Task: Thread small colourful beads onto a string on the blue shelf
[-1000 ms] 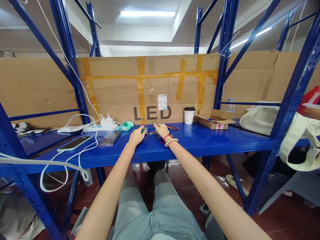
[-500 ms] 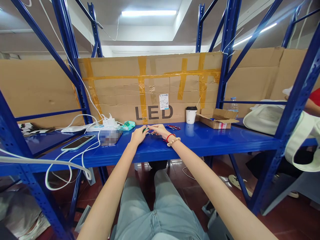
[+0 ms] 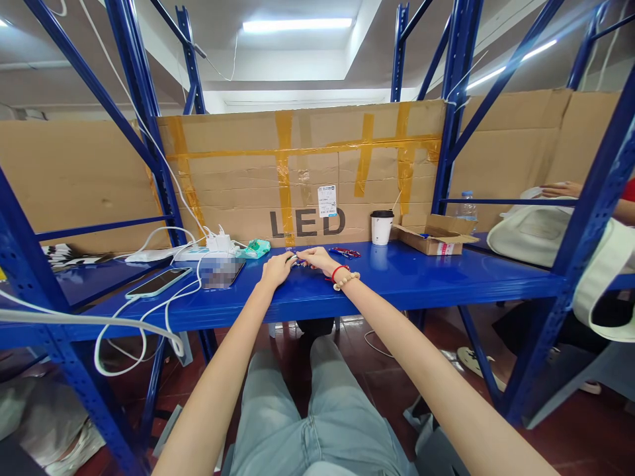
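Note:
My left hand [image 3: 276, 268] rests on the blue shelf top, its fingers bent together in a pinch. Close on its right, my right hand [image 3: 317, 259] has thumb and fingers pressed together, the fingertips almost meeting those of the left. Between and under the fingertips are small multicoloured bits [image 3: 301, 264] that look like beads; they are too small and too covered to make out fully. A red and dark slender bundle [image 3: 344, 252] lies just beyond my right hand. On my right wrist are a red cord and a pale beaded bracelet [image 3: 346, 281].
The blue shelf [image 3: 426, 277] holds a lidded paper cup [image 3: 381, 229], an open cardboard box [image 3: 436, 239], a green packet [image 3: 256, 248], a phone [image 3: 159, 283] and a white charger [image 3: 218, 242] with loose cables. A taped cardboard panel [image 3: 223, 185] stands behind. At right are a white bag [image 3: 526, 231] and another person's hand.
My fingertips have shifted slightly around the small bits, and a dark green piece at my left fingers is no longer distinct. The other person's hand has come into view above the white bag.

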A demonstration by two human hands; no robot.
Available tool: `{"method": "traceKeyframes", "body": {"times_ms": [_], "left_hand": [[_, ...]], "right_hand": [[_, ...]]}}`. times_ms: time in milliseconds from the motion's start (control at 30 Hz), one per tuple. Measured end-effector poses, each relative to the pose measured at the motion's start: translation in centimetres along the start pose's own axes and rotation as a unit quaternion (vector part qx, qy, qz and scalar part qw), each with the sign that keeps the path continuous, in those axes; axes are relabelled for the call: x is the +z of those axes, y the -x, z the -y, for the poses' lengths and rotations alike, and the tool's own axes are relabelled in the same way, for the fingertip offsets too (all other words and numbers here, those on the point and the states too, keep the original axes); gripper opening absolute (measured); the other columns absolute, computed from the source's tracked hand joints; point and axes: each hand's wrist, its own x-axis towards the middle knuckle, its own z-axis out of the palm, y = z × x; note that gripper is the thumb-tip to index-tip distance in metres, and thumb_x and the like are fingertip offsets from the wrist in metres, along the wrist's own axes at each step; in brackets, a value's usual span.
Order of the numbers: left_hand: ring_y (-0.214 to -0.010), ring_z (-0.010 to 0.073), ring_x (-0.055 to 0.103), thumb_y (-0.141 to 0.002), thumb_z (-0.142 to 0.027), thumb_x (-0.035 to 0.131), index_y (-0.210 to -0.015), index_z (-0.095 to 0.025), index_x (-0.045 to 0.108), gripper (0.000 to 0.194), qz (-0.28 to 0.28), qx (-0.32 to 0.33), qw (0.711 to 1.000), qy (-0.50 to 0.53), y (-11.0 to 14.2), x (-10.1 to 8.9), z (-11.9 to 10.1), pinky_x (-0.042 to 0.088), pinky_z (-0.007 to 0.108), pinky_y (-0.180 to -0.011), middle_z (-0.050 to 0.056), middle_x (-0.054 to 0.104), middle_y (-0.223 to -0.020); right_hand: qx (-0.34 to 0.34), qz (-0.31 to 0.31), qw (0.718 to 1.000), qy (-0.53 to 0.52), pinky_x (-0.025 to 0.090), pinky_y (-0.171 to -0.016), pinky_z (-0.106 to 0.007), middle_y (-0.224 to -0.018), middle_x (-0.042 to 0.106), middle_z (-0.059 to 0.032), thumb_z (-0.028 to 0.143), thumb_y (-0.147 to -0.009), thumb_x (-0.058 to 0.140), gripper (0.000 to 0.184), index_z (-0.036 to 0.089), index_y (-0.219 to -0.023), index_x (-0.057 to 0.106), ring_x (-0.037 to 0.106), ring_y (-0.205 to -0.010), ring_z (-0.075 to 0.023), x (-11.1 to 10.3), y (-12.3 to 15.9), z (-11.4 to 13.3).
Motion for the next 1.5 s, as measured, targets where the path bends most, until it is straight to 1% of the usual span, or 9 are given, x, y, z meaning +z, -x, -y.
{"method": "traceKeyframes", "body": {"times_ms": [133, 300, 400, 567, 667, 800, 1033, 1233, 1500], "left_hand": [[-0.1, 0.0246, 0.058, -0.088, -0.043, 0.033, -0.108, -0.031, 0.06, 0.035, 0.012, -0.006, 1.0, -0.01, -0.1, 0.2, 0.1, 0.043, 0.034, -0.081, 0.003, 0.065, -0.11], [-0.099, 0.0254, 0.058, -0.089, -0.045, 0.031, -0.108, -0.03, 0.059, 0.037, 0.009, -0.014, 1.0, -0.011, -0.1, 0.1, -0.1, 0.043, 0.034, -0.078, 0.005, 0.066, -0.108], [-0.099, 0.0247, 0.058, -0.088, -0.045, 0.033, -0.108, -0.028, 0.058, 0.036, -0.005, -0.022, 1.0, -0.006, -0.1, 0.1, -0.1, 0.043, 0.033, -0.078, 0.005, 0.065, -0.108], [-0.099, 0.0219, 0.058, -0.088, -0.041, 0.037, -0.102, -0.027, 0.057, 0.028, -0.003, 0.013, 0.999, 0.03, -0.3, 0.4, 0.3, 0.043, 0.03, -0.08, 0.004, 0.065, -0.107], [-0.096, 0.0216, 0.058, -0.088, -0.037, 0.039, -0.101, -0.024, 0.054, 0.023, 0.006, 0.019, 0.999, 0.046, -0.5, 0.8, 0.7, 0.044, 0.031, -0.08, 0.005, 0.065, -0.103], [-0.097, 0.0209, 0.057, -0.087, -0.025, 0.042, -0.103, -0.022, 0.049, 0.018, 0.005, 0.012, 0.999, 0.046, -0.8, 1.7, 1.2, 0.044, 0.033, -0.084, 0.007, 0.062, -0.102], [-0.1, 0.0208, 0.053, -0.081, -0.015, 0.049, -0.094, -0.018, 0.058, 0.017, 0.022, 0.086, 0.996, 0.016, -1.3, 2.4, 1.9, 0.042, 0.034, -0.091, 0.008, 0.06, -0.1], [-0.1, 0.02, 0.052, -0.078, -0.011, 0.05, -0.09, -0.019, 0.064, 0.02, -0.028, 0.101, 0.994, 0.01, -1.7, 1.9, 2.0, 0.042, 0.034, -0.091, 0.007, 0.056, -0.096], [-0.093, 0.0175, 0.056, -0.079, -0.01, 0.046, -0.086, -0.019, 0.064, 0.022, -0.041, 0.096, 0.994, 0.042, -1.4, 1.5, 1.7, 0.043, 0.032, -0.09, 0.006, 0.054, -0.095]], "right_hand": [[0.001, -0.012, 1.0, 0.002, 0.029, -0.04, -0.013, -0.066, 0.064, -0.002, 0.021, -0.075, 0.062, 0.012, 0.012, -0.079, 0.07, 0.046, -0.051, -0.0042, 0.0, 0.0, -0.1], [-0.025, -0.029, 0.999, 0.002, 0.032, -0.04, -0.013, -0.076, 0.067, -0.0053, 0.024, -0.078, 0.06, 0.02, 0.01, -0.09, 0.069, 0.048, -0.049, -0.0041, 0.2, -0.7, -0.6], [-0.038, -0.087, 0.995, 0.005, 0.036, -0.041, -0.014, -0.087, 0.069, -0.0066, 0.025, -0.078, 0.059, 0.023, 0.011, -0.094, 0.069, 0.051, -0.05, -0.0045, -0.1, -1.4, -1.3], [-0.045, -0.209, 0.975, 0.057, 0.046, -0.051, -0.018, -0.086, 0.071, -0.0052, 0.031, -0.076, 0.058, 0.023, 0.015, -0.088, 0.07, 0.062, -0.059, -0.011, -1.0, -2.1, -2.2], [-0.027, -0.247, 0.967, 0.047, 0.048, -0.056, -0.02, -0.088, 0.071, -0.0049, 0.032, -0.076, 0.057, 0.024, 0.016, -0.087, 0.07, 0.065, -0.064, -0.013, -1.4, -2.2, -2.5], [-0.018, -0.238, 0.968, 0.082, 0.048, -0.058, -0.02, -0.086, 0.071, -0.0054, 0.032, -0.076, 0.057, 0.025, 0.015, -0.089, 0.07, 0.065, -0.065, -0.0142, -1.6, -2.2, -2.7], [-0.017, -0.224, 0.966, 0.131, 0.048, -0.068, -0.023, -0.093, 0.07, -0.0065, 0.031, -0.075, 0.059, 0.024, 0.016, -0.09, 0.071, 0.065, -0.08, -0.0174, -1.4, -1.7, -2.2], [-0.05, -0.202, 0.957, 0.203, 0.047, -0.077, -0.024, -0.095, 0.07, -0.0038, 0.031, -0.078, 0.058, 0.02, 0.019, -0.087, 0.071, 0.064, -0.088, -0.0171, -1.2, -1.0, -1.6], [-0.041, -0.152, 0.931, 0.329, 0.043, -0.06, -0.022, -0.086, 0.071, -0.0032, 0.041, -0.078, 0.059, 0.022, 0.023, -0.08, 0.072, 0.065, -0.081, -0.0184, -1.1, -0.2, -1.0]]}}
